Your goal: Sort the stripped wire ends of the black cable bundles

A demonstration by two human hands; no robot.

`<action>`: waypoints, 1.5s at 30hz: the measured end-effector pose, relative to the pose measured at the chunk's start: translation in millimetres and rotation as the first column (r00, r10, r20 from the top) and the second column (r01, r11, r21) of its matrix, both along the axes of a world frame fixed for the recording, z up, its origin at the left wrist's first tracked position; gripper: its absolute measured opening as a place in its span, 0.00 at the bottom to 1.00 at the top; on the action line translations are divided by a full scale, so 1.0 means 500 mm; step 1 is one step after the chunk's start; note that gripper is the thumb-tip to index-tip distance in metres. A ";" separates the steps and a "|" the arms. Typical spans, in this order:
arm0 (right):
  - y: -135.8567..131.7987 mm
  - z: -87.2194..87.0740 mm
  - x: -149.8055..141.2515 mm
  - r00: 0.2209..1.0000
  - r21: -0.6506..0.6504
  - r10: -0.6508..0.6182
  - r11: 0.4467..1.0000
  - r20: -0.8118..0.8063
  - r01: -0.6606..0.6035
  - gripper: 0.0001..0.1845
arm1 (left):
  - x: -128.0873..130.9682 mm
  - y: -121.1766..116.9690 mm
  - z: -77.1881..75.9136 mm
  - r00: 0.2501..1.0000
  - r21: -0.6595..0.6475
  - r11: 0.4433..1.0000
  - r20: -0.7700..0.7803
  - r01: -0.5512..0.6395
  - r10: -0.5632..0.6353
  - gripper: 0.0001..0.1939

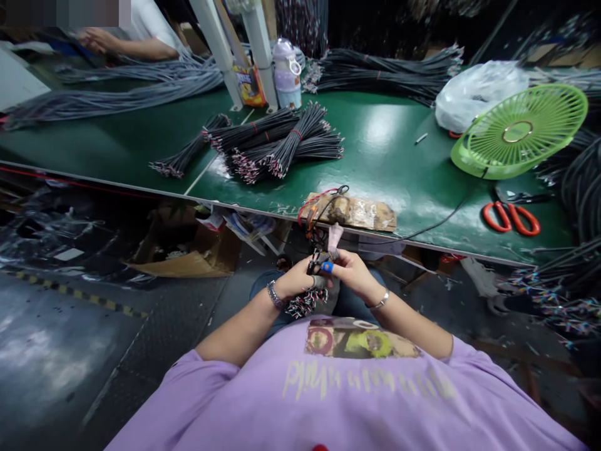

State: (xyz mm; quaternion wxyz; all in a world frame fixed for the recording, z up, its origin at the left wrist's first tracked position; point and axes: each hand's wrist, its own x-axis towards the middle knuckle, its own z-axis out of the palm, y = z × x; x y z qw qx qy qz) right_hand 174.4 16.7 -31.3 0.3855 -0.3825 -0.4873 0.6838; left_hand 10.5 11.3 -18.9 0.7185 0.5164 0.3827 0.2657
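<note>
My left hand (297,280) is closed round a bundle of black cables (305,302), whose stripped coloured wire ends stick out below the wrist. My right hand (350,271) is closed in a pinch on the wires at the top of that bundle, with a blue cap on one fingertip. Both hands meet in front of my chest, just below the edge of the green table (385,150). A small device on a cardboard piece (354,213), with red and black leads, sits on the table edge right above my hands.
Tied bundles of black cables (277,144) lie mid-table. A green fan (519,131), red scissors (511,218), a white plastic bag (476,91) and a lilac bottle (287,74) stand around. Another person's arm (126,45) works at the far left. A cardboard box (183,247) sits under the table.
</note>
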 end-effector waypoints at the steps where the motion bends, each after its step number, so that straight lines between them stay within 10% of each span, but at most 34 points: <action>1: 0.002 -0.002 0.002 0.999 -0.004 -0.033 0.999 0.003 0.033 0.16 | -0.003 0.000 0.004 1.000 -0.017 1.000 0.008 -0.014 0.014 0.24; 12: -0.002 -0.011 0.014 0.996 0.059 -0.056 0.996 -0.070 0.061 0.09 | -0.013 -0.006 0.036 0.986 -0.097 0.985 -0.097 -0.146 0.137 0.22; 20: 0.000 -0.003 0.032 0.924 -0.298 -0.032 0.950 -0.381 -0.090 0.08 | -0.009 -0.009 0.039 0.923 0.147 0.940 -0.195 -0.308 0.333 0.12; 32: -0.001 0.001 0.033 0.897 -0.418 -0.060 0.897 -0.439 -0.144 0.14 | -0.014 -0.017 0.028 0.900 0.380 0.883 -0.221 -0.275 0.375 0.05; 45: -0.003 -0.007 0.035 0.881 -0.445 -0.085 0.883 -0.465 -0.149 0.14 | -0.011 -0.011 0.021 0.900 0.337 0.901 -0.243 -0.272 0.362 0.06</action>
